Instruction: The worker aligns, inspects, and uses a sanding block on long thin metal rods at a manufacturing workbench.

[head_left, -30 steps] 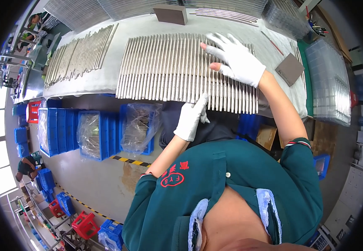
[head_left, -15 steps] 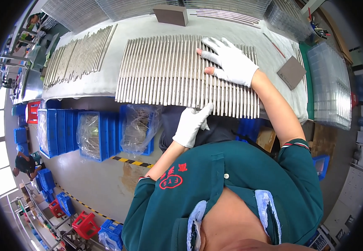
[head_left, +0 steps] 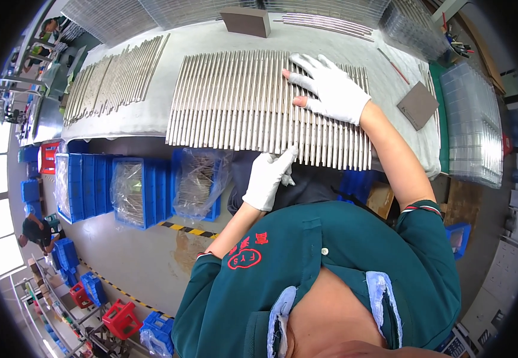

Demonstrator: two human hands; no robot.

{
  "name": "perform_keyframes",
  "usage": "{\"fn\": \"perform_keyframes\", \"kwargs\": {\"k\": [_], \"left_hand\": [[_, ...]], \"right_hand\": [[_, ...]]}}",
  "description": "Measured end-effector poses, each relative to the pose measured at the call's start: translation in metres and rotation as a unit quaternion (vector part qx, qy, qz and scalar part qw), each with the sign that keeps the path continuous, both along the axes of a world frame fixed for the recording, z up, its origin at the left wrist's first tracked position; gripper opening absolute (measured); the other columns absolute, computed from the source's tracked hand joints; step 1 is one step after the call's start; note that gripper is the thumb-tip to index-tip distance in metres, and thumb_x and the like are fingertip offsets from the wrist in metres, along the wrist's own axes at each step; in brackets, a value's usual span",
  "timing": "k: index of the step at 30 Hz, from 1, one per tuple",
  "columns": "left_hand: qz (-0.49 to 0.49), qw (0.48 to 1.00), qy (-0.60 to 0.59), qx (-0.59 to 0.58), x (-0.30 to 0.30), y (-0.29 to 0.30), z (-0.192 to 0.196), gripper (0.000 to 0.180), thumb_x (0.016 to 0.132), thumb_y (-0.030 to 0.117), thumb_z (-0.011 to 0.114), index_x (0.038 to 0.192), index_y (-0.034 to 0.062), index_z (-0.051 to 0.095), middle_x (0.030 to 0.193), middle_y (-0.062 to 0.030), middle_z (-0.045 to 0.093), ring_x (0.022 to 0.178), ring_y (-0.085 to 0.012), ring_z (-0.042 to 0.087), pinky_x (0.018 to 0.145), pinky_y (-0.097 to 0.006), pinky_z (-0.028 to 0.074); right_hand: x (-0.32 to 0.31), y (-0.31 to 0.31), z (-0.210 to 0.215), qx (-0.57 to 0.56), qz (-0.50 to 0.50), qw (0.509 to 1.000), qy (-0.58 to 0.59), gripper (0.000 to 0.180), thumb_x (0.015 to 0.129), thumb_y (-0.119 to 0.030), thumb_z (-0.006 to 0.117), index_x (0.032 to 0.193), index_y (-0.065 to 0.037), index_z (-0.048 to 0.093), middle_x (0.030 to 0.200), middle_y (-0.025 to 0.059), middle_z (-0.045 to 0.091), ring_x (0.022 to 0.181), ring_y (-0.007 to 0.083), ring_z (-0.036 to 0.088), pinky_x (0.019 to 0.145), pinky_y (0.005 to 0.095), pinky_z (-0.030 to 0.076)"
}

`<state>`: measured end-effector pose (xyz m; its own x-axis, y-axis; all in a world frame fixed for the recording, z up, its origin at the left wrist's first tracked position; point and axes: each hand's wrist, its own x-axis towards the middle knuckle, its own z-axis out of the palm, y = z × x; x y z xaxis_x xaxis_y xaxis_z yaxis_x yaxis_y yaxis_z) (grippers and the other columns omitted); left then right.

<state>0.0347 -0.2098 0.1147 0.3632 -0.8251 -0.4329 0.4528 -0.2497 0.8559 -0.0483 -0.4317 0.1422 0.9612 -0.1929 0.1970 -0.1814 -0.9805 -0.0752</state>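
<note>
We see the right hand (head_left: 330, 90) spread on the rods (head_left: 229, 98), likely steadying them. Left hand (head_left: 266, 180) meets their near ends; we cannot tell its grip.

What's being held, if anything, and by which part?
The right hand rests spread on the metal rods, gripping none. The left hand is at their near ends; whether it grips one is hidden.

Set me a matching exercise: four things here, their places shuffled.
1. Left hand
2. Right hand
3. Thin, partly red stick
4. Plastic-draped blue crates

a. Fingers spread over the long row of metal rods
b. Lower than the cloth-covered table, left of both hands
c. At the rods' near ends
d. Lying on the table, right of that row

Pairs: 1-c, 2-a, 3-d, 4-b
</note>
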Motion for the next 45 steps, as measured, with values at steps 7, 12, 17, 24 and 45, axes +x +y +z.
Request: {"fn": "perform_keyframes", "kwargs": {"k": [7,12,17,24,45], "left_hand": [[0.049,0.999,0.003,0.006,0.003,-0.003,-0.001,0.029,0.089,0.026,0.065,0.07,0.0075,0.055,0.052,0.0014,0.045,0.038,-0.0075,0.038,0.041,-0.025,0.04],[0.031,0.999,0.007,0.005,0.007,-0.001,-0.004,0.024,0.089,0.024,0.066,0.076,0.0062,0.056,0.05,0.0027,0.043,0.037,-0.0072,0.036,0.039,-0.025,0.037],[0.017,0.999,0.035,-0.005,0.005,0.003,0.0,0.022,0.089,0.024,0.066,0.083,0.0045,0.057,0.051,0.003,0.044,0.038,-0.0068,0.039,0.04,-0.025,0.039],[0.025,0.999,-0.026,-0.003,0.008,0.002,0.001,0.023,0.088,0.024,0.066,0.079,0.0061,0.056,0.052,0.0017,0.046,0.039,-0.007,0.041,0.042,-0.025,0.043],[0.058,0.997,-0.033,0.037,0.014,0.011,0.001,0.038,0.088,0.032,0.066,0.066,0.0024,0.057,0.054,-0.0038,0.052,0.039,-0.0073,0.043,0.041,-0.023,0.043]], "right_hand": [[0.0,0.0,0.001,0.004,-0.001,1.0,0.01,0.061,0.092,-0.051,0.045,0.142,-0.017,0.04,0.147,0.0181,0.033,0.135,0.0347,0.031,0.113,0.0481,0.02],[0.001,0.0,0.003,0.002,0.001,1.0,0.014,0.061,0.092,-0.051,0.045,0.142,-0.017,0.04,0.147,0.0179,0.033,0.136,0.0337,0.031,0.114,0.0481,0.02],[0.0,0.0,0.005,0.006,-0.003,1.0,0.02,0.061,0.091,-0.051,0.046,0.142,-0.018,0.04,0.147,0.018,0.033,0.136,0.034,0.03,0.114,0.0482,0.019],[0.001,0.0,0.003,0.006,0.004,1.0,0.015,0.058,0.091,-0.05,0.046,0.14,-0.02,0.043,0.147,0.0179,0.032,0.137,0.0338,0.03,0.114,0.048,0.019],[0.001,0.0,0.003,-0.004,0.014,1.0,-0.005,0.052,0.092,-0.054,0.041,0.135,-0.026,0.049,0.145,0.0169,0.037,0.135,0.0318,0.032,0.113,0.0482,0.02]]}}
